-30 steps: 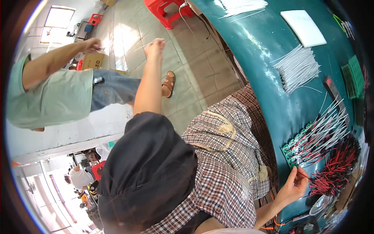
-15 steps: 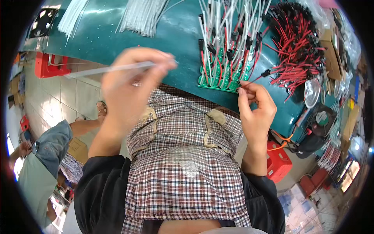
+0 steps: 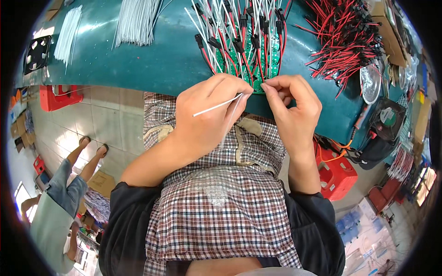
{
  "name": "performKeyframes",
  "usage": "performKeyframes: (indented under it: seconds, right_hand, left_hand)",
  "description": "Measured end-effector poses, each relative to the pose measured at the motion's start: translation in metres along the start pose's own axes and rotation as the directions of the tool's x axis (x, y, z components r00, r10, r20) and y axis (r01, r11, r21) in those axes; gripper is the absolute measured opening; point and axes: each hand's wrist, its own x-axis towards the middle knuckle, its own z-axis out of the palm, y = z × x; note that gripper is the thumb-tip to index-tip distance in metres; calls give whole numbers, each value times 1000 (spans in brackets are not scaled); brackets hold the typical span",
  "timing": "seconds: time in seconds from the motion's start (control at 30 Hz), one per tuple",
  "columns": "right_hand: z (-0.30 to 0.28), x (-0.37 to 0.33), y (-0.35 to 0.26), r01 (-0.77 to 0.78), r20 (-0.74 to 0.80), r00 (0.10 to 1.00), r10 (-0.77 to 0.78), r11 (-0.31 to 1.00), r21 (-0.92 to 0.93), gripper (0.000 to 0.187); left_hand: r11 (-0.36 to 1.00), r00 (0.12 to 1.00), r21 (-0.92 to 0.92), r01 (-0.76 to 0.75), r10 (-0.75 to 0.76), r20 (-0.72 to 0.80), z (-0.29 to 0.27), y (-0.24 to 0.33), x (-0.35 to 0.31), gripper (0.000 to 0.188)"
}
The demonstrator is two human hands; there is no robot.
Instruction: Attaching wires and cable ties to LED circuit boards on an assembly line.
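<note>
My left hand (image 3: 209, 115) pinches a thin white wire (image 3: 217, 105) that points toward the near edge of a green circuit board (image 3: 248, 60). My right hand (image 3: 290, 103) has its fingertips pinched at the same edge of the board, next to the wire's tip; what it holds is too small to see. The board lies on a dark green table (image 3: 152, 64) and carries several red, white and black wires with black connectors (image 3: 239, 32). Both hands hover over my lap, which is covered by a checked cloth (image 3: 221, 198).
A heap of red and black wires (image 3: 345, 32) lies to the right of the board. Two bundles of white wires (image 3: 136, 20) lie at the table's left, beside a small black fan (image 3: 37, 53). Red stools (image 3: 336, 172) stand on the tiled floor. Another person (image 3: 60, 202) sits lower left.
The left hand has come down from the left side of the table, bringing the white wire to the board's edge beside the right hand. The view has steadied over the board.
</note>
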Motion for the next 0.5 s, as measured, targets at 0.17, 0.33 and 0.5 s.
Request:
performKeyframes:
  seconds: [0.17,0.33,0.5]
  right_hand:
    - [4,-1,4,45,-16,999,-44,999,5,15]
    - [3,0,2,36,-15,999,-36,999,11,14]
    - [-4,-2,1,28,-39,999,-27,1000,12,11]
  left_hand:
    - [999,999,25,41,-41,13,2,1,-1,18]
    - [997,999,64,35,-36,14,3,4,-1,18]
    - [999,999,38,35,-35,3,6,3,1,19]
